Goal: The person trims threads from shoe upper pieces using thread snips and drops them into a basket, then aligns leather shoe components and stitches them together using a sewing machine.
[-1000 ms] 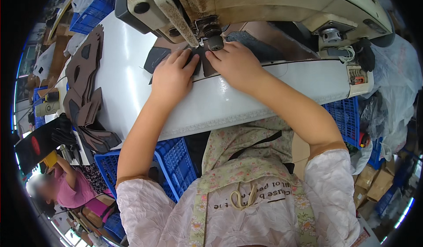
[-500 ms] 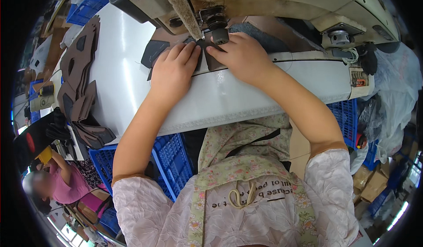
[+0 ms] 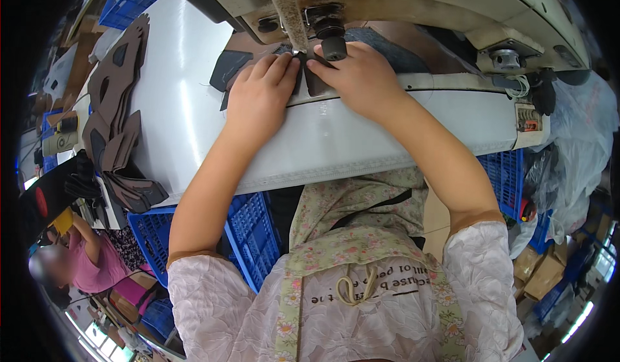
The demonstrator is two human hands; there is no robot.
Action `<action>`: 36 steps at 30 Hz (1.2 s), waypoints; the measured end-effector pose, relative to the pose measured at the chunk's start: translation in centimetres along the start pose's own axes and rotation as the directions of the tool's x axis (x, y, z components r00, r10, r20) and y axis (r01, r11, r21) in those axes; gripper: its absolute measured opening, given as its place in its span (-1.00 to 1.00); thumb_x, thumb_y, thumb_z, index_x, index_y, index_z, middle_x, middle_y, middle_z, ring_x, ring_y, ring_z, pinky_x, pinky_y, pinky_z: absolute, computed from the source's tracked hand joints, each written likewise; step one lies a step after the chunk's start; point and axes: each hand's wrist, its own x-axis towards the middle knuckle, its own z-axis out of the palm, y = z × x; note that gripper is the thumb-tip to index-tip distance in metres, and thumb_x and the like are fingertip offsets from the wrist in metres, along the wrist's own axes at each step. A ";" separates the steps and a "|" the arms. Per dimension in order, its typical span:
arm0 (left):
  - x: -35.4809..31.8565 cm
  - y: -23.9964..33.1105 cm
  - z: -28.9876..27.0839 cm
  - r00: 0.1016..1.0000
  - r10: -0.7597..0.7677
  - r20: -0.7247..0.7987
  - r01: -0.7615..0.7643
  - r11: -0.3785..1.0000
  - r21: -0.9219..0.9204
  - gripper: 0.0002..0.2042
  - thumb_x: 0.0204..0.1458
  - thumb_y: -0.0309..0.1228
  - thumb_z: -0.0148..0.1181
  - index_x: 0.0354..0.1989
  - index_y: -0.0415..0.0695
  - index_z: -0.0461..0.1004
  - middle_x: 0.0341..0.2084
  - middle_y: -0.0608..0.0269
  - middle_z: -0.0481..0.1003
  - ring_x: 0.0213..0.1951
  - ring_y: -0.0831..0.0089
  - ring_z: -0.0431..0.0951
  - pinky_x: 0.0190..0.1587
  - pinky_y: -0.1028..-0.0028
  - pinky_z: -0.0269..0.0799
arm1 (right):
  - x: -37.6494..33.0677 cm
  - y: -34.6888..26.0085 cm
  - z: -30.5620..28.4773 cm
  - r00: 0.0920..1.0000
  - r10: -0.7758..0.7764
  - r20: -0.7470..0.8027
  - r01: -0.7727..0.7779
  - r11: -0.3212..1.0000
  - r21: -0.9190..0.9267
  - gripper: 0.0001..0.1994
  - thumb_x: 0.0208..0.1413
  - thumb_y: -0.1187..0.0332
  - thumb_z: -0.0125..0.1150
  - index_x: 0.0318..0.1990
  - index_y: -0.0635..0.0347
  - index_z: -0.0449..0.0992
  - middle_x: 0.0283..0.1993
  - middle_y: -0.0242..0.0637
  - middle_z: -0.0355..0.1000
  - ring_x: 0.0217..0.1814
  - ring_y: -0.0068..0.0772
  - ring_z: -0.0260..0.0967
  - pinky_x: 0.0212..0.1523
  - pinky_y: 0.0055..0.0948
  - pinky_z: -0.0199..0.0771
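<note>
Stitching step — left hand [image 3: 258, 100] & right hand [image 3: 361, 78], fingers flat, pinning dark piece [image 3: 232, 65] under needle [image 3: 298, 51]; next needs steady feed.

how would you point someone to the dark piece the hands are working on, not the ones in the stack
Start at the big cream sewing machine across the top of the white table. Under its needle area, the left hand and right hand press flat on a dark cut piece. Unlike the brown pieces stacked along the table's left edge, it lies singly under the machine, partly covered by fingers.
</note>
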 end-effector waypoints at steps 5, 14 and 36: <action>0.2 0.2 -0.1 1.000 -0.027 0.010 0.028 0.997 -0.077 -0.54 -0.21 -0.59 0.10 0.00 -0.21 0.50 -0.05 0.14 0.47 -0.01 0.19 0.47 0.00 0.28 0.44 | -0.1 -0.1 -0.6 0.997 0.056 0.047 -0.058 0.997 0.042 -0.64 -0.08 0.54 0.13 -0.06 0.10 0.58 0.05 -0.19 0.48 0.08 -0.12 0.42 0.02 -0.19 0.44; 0.3 -0.2 -0.3 1.000 0.018 -0.006 -0.019 0.999 -0.040 -0.64 -0.07 -0.45 0.08 -0.06 -0.25 0.52 -0.13 0.13 0.49 -0.05 0.26 0.50 -0.08 0.33 0.44 | 0.2 -0.4 -1.0 0.997 0.074 0.028 -0.076 0.996 0.044 -0.71 0.01 0.46 0.18 -0.07 0.01 0.59 -0.02 -0.19 0.49 -0.04 -0.08 0.44 -0.10 -0.18 0.46; 0.3 -0.6 -0.3 1.000 0.023 0.003 -0.023 0.995 -0.101 -0.63 -0.07 -0.45 0.08 -0.02 -0.22 0.52 -0.11 0.18 0.48 -0.02 0.26 0.48 -0.03 0.31 0.43 | 0.2 -0.6 -1.0 0.995 0.090 0.052 -0.092 0.995 0.037 -0.72 -0.03 0.41 0.09 -0.11 0.18 0.54 -0.05 -0.26 0.43 0.19 -0.21 0.28 0.12 -0.23 0.38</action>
